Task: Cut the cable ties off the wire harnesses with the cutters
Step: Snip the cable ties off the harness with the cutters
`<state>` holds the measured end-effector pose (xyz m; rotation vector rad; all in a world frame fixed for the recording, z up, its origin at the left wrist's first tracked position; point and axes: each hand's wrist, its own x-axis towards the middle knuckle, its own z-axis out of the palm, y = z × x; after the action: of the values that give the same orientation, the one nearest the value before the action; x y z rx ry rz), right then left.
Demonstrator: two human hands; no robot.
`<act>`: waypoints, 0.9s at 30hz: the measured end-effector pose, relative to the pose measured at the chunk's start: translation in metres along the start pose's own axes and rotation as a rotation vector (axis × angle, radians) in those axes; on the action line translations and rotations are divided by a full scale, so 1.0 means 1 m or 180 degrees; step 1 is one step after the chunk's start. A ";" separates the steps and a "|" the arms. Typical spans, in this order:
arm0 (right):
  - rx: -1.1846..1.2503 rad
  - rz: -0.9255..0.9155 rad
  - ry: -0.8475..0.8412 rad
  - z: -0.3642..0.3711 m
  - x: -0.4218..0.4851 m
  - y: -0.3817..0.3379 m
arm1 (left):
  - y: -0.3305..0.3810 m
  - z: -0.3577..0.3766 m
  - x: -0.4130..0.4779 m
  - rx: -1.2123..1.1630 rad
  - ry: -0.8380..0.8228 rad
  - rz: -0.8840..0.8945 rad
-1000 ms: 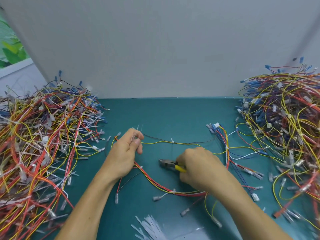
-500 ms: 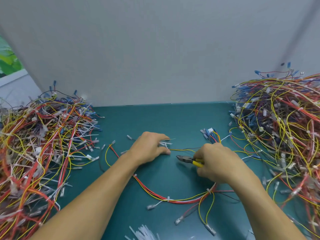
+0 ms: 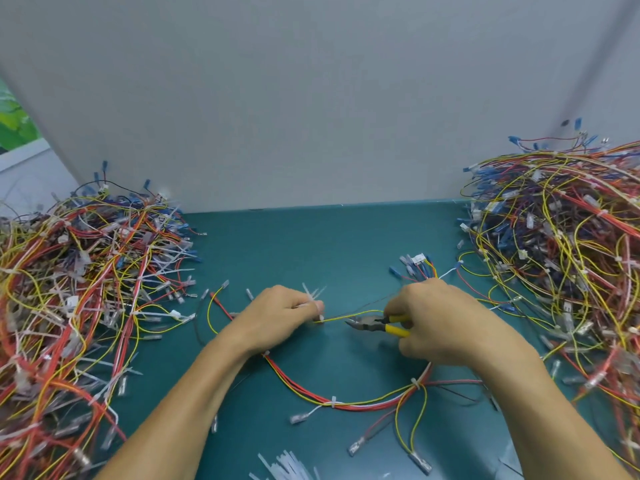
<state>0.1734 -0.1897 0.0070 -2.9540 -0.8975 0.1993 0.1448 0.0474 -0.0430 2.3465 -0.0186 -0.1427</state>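
**Harness (image 3: 346, 403) on the mat, cutters at one wire**

Made of thin, glossy red, yellow and white strands, bundled into a loose U. Lies on the smooth teal mat (image 3: 311, 244), low in the middle, between the two forearms. Cinched at several spots by small white plastic ties (image 3: 333, 402), each a tight band with a short stub. Ends in clear-sleeved metal terminals (image 3: 420, 462) fanned out towards the near edge, with blue-sleeved ones behind the right hand. Sends one yellow wire (image 3: 346, 316) up and across, spanning the gap between both hands.

Pinches that wire with the left hand (image 3: 277, 320), knuckles up, fingers curled, thumb and forefinger closed at a white tie. Holds a few stiff white strips (image 3: 311, 293) in the same grip, ends sticking up.

Grips the cutters (image 3: 370, 323) in the right hand (image 3: 446, 327), palm down, fingers wrapped round the yellow handles. Points the dark metal jaws left, just under the wire and close to the left fingertips; handles slightly spread, jaws seemingly a little parted.

Flanked by a left pile (image 3: 79, 289) and a right pile (image 3: 561, 265) of tangled red, yellow and blue wiring, bristling with white ties. Fronted by a heap (image 3: 287, 465) of cut white strips at the bottom edge. Backed by a plain matte grey panel (image 3: 311, 116).
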 end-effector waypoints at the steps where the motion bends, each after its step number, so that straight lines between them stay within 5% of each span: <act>1: 0.0027 -0.0039 0.0002 -0.001 0.000 -0.001 | -0.001 0.002 -0.003 -0.0258 0.0106 -0.0001; 4: -0.0024 -0.0164 0.0111 0.001 0.002 -0.007 | -0.004 0.006 -0.008 -0.0875 0.0257 -0.0002; 13: -0.0357 -0.0443 0.0491 0.013 0.009 -0.019 | -0.008 0.004 -0.010 -0.0839 0.0225 0.0029; 27: -0.0405 -0.0498 0.0209 0.013 0.009 -0.020 | -0.004 0.001 -0.008 -0.0688 -0.0051 -0.0051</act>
<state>0.1684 -0.1682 -0.0055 -2.9642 -1.1673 0.0397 0.1370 0.0501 -0.0453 2.1302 0.0074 -0.1630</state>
